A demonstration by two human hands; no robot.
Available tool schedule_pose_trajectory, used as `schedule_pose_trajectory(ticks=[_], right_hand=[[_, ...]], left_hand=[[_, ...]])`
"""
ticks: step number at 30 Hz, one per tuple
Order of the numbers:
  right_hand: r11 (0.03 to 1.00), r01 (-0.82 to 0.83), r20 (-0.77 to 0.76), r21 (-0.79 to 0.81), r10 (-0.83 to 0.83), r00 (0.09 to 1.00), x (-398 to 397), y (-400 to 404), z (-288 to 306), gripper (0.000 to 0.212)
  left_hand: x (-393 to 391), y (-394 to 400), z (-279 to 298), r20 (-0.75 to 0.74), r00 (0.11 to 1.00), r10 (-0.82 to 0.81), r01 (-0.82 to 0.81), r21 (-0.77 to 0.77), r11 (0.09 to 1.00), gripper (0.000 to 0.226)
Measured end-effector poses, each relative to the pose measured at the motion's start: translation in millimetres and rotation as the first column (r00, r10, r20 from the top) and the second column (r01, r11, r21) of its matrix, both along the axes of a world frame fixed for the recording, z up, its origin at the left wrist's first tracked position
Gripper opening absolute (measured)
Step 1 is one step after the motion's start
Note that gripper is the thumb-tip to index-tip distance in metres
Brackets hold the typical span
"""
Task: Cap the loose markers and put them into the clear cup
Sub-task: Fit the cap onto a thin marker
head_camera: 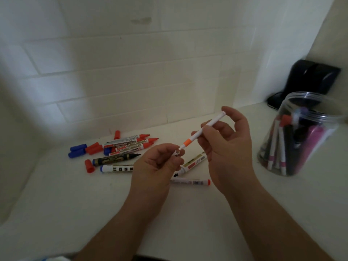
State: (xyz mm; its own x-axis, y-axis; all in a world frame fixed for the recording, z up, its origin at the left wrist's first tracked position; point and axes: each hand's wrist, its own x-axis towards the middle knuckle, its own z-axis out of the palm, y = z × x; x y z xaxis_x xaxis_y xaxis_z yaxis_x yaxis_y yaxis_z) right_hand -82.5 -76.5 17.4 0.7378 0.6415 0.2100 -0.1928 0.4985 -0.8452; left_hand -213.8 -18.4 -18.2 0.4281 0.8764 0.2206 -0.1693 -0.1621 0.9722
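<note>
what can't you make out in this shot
Head view only:
- cap: the left hand pinches it; fingers hide its colour.
- marker on the table: both hands cover its ends.
- cup: right edge cuts it off; marker count inside is blurred.
- dark object in the corner: too dim to identify.

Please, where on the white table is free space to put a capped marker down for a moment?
The table is bare in front of the marker pile, near the left forearm. Another bare strip lies between the right hand and the clear cup. It is crowded around the pile and under the left hand.
</note>
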Motion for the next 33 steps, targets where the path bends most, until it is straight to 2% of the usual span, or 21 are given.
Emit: schedule_pose_trajectory(ticks=[4,8,12,17,21,24,28,33], right_hand=[[0.998,0.065,0.146,-0.026,-0.061,0.987,-2.1,-3.1,1.9,0.049],[0.993,0.112,0.399,0.032,-0.115,0.91,-6.9,-6.1,2.0,0.055],[0.99,0.137,0.513,0.036,-0.136,0.847,-10.3,-4.0,-4.7,0.057],[0.982,0.18,0.382,-0.052,-0.148,0.912,-4.7,-3.3,-3.7,0.045],[0.963,0.2,0.283,-0.18,-0.144,0.948,-0.6,2.2,-7.6,0.039],[0.952,0.181,0.195,-0.245,-0.134,0.972,0.1,5.1,-12.3,0.037],[0.956,0.174,0.123,-0.236,-0.148,0.981,-6.5,9.9,-18.6,0.038],[0.967,0.135,0.147,-0.218,-0.104,0.984,-15.5,12.3,-17.0,0.04]], left_hand=[[-0.3,0.6,-0.1,-0.03,0.999,0.027,-0.027,0.005,1.0,0.027],[-1.7,-0.2,-0.3,-0.091,0.995,0.052,-0.049,0.027,0.998,0.024],[-3.0,-0.8,-0.9,-0.11,0.991,0.079,-0.074,0.05,0.996,0.019],[-3.0,-2.2,-2.3,-0.141,0.985,0.104,-0.088,0.116,0.989,0.027],[-4.5,-1.2,-5.0,-0.161,0.972,0.169,-0.133,0.212,0.968,0.029],[-4.8,-0.7,-5.9,-0.128,0.981,0.148,-0.122,0.187,0.975,0.027],[-2.2,-0.9,-10.7,-0.134,0.978,0.159,-0.13,0.202,0.971,0.03],[-6.9,5.3,-19.7,-0.138,0.966,0.216,-0.18,0.237,0.955,0.031]])
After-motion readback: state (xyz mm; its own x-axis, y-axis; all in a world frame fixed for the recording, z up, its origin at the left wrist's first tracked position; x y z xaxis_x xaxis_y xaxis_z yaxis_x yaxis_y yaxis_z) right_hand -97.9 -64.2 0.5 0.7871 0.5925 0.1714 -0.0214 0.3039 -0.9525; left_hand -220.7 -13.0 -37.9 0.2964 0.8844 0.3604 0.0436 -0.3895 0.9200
